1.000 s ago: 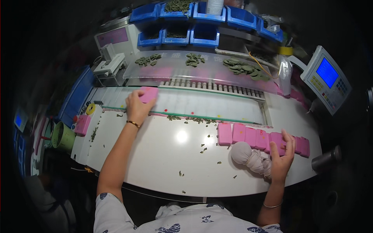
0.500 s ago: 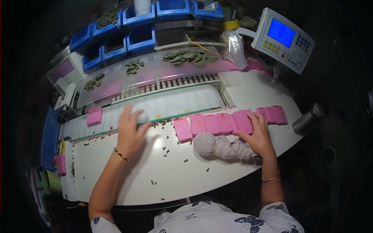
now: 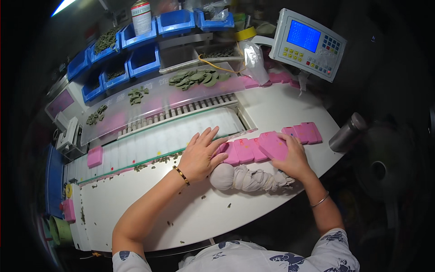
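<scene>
A row of thin pink rubber-like blocks [image 3: 243, 150] lies on the white table. My right hand [image 3: 294, 158] grips one pink block [image 3: 272, 146] by its right side. That block sits tilted over its neighbours. At the row's left end, my left hand [image 3: 201, 154] rests against the last block, fingers stretched and thumb apart; the hand partly hides that block. Just in front of the row lies a greyish cloth bundle [image 3: 260, 179] with a round stuffed end, close below my right hand.
Behind the row runs a pale conveyor strip [image 3: 181, 131] carrying a single pink block [image 3: 94, 156]. Green pieces [image 3: 199, 79] lie on a clear sheet, with blue bins [image 3: 144, 61] beyond. A control panel [image 3: 308, 43] and a dark metal flask [image 3: 348, 132] stand right. Green crumbs dot the table.
My left hand has swung right from over the conveyor to the row's left end. My right hand has taken hold of a block and tilted it. The whole view has shifted slightly.
</scene>
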Available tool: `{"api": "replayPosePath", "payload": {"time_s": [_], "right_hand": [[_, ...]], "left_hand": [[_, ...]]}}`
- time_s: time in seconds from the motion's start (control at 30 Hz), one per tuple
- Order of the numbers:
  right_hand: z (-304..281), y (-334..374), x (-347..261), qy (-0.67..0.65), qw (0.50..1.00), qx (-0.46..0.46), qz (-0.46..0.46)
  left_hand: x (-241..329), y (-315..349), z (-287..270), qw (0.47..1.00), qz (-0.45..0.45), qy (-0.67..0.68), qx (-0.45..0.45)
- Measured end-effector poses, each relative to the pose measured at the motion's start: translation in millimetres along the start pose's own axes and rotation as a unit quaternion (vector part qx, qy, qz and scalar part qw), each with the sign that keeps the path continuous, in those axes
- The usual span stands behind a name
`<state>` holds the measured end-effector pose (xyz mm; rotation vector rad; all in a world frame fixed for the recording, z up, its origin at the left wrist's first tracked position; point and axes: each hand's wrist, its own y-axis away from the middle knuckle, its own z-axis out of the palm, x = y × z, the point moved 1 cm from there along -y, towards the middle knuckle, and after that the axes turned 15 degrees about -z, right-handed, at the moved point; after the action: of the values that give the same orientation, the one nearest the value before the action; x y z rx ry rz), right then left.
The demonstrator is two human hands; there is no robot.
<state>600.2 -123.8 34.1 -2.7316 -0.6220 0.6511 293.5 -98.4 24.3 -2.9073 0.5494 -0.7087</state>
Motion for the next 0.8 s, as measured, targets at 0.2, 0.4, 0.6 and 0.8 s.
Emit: {"api": "replayPosePath", "payload": {"time_s": [0.2, 0.4, 0.6, 0.8], "right_hand": [[-39.7, 12.3, 102.0, 0.035, 0.982, 0.181, 0.044], [-40.9, 9.5, 188.4, 0.066, 0.966, 0.079, 0.239], [-48.1, -8.7, 184.9, -0.043, 0.972, 0.050, 0.224], [-33.1, 3.0, 170.5, -0.019, 0.981, 0.066, 0.180]], "left_hand": [[-9.9, -5.5, 6.2, 0.998, 0.015, -0.049, -0.030], [-5.2, -12.0, 11.0, 0.996, 0.023, -0.076, -0.033], [-3.1, -9.1, 15.5, 0.991, 0.077, -0.096, -0.049], [-12.6, 2.0, 7.1, 0.991, 0.083, -0.093, -0.049]]}}
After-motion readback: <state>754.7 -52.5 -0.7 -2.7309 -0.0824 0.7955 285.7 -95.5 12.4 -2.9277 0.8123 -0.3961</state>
